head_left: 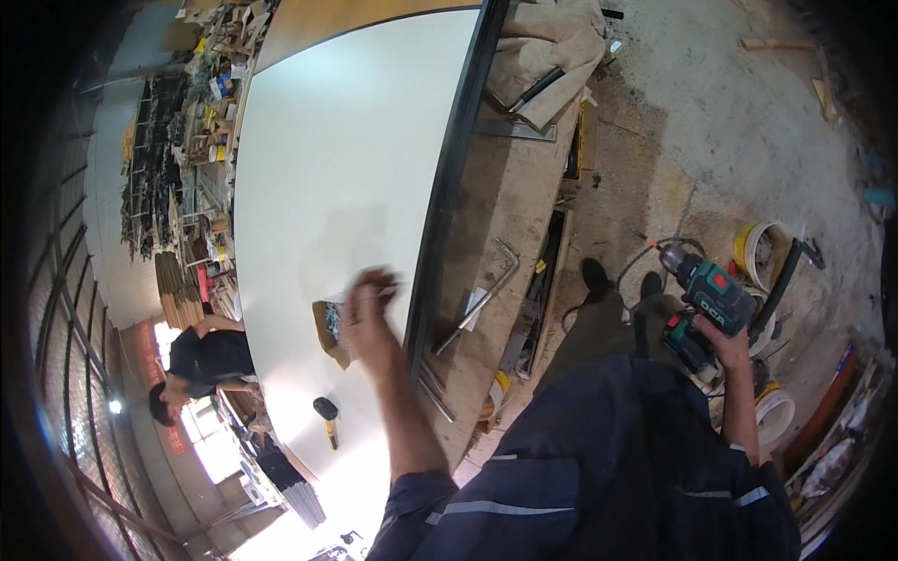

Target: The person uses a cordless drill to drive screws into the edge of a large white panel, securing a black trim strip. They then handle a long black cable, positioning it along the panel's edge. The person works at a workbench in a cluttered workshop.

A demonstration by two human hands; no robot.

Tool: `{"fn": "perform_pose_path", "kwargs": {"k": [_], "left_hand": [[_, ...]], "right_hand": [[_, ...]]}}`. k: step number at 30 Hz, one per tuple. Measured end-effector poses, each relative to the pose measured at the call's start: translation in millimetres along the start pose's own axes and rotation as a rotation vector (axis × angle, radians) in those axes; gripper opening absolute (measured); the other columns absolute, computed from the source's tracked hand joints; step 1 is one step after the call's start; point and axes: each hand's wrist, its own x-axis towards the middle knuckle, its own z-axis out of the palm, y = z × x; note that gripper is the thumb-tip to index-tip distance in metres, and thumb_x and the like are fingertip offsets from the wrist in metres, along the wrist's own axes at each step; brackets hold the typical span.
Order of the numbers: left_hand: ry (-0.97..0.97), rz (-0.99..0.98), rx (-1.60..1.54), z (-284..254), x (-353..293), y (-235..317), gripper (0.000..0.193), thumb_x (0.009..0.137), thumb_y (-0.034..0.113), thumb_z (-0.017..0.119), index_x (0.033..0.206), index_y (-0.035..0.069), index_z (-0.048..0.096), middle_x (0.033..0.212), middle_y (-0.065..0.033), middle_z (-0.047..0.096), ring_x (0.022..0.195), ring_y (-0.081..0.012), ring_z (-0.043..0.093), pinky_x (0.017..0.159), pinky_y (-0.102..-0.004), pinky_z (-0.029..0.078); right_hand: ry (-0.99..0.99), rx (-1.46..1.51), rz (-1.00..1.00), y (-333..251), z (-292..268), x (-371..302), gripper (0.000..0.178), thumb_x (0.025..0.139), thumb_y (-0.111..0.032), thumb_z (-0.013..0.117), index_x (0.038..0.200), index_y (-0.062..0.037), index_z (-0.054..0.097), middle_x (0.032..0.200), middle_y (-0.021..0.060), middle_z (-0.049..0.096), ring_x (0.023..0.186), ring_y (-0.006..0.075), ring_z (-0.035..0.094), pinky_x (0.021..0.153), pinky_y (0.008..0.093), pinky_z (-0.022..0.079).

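Note:
My right hand [728,341] grips a green and black cordless drill [716,290] by its handle, off to the right of the bench. An orange-red tipped bit points up and to the left from its chuck. Over the white panel [327,150] is my left hand [368,318], its fingers smeared by motion. Whether it holds something cannot be made out. Beside it, partly covered by the hand, an opened small cardboard box [330,335] contains small metal pieces that look like screws. A black-headed hammer with a yellow and black handle [327,421] lies on the panel nearer to me.
A black frame bar [451,159] edges the panel. On the wooden bench [505,215] lie a bent metal rod [486,294] and a cloth [552,56]. Buckets [762,252] stand on the floor at right. Another person [210,360] bends beyond the panel at left.

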Motion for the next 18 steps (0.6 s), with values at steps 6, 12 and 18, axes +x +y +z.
{"fn": "perform_pose_path", "kwargs": {"k": [6, 12, 18], "left_hand": [[-0.352, -0.46, -0.352, 117.1, -30.0, -31.3, 0.026, 0.101, 0.009, 0.062, 0.124, -0.002, 0.059, 0.099, -0.0132, 0.07, 0.089, -0.0212, 0.069, 0.081, -0.0336, 0.058], [-0.428, -0.564, -0.692, 151.0, -33.0, -41.9, 0.017, 0.1, 0.01, 0.064, 0.116, 0.002, 0.065, 0.099, -0.0106, 0.068, 0.09, -0.0205, 0.067, 0.082, -0.0359, 0.059], [-0.468, -0.59, -0.795, 165.7, -36.5, -55.2, 0.021, 0.101, 0.008, 0.063, 0.119, -0.001, 0.064, 0.103, -0.0153, 0.07, 0.093, -0.0242, 0.07, 0.083, -0.0378, 0.062]], "right_hand": [[-0.245, -0.118, -0.07, -25.7, 33.0, 20.0, 0.044, 0.075, -0.007, 0.087, 0.116, -0.0073, 0.071, 0.109, 0.0041, 0.073, 0.099, 0.0168, 0.068, 0.09, 0.0343, 0.055], [-0.394, -0.035, 0.011, -35.2, 45.7, 48.2, 0.049, 0.076, -0.008, 0.087, 0.122, -0.0111, 0.07, 0.115, 0.0043, 0.073, 0.107, 0.0181, 0.068, 0.094, 0.0376, 0.055], [-0.475, 0.068, 0.081, -52.7, 32.9, 85.5, 0.039, 0.077, -0.004, 0.087, 0.113, -0.009, 0.072, 0.11, 0.0021, 0.072, 0.102, 0.015, 0.066, 0.09, 0.034, 0.055]]}}
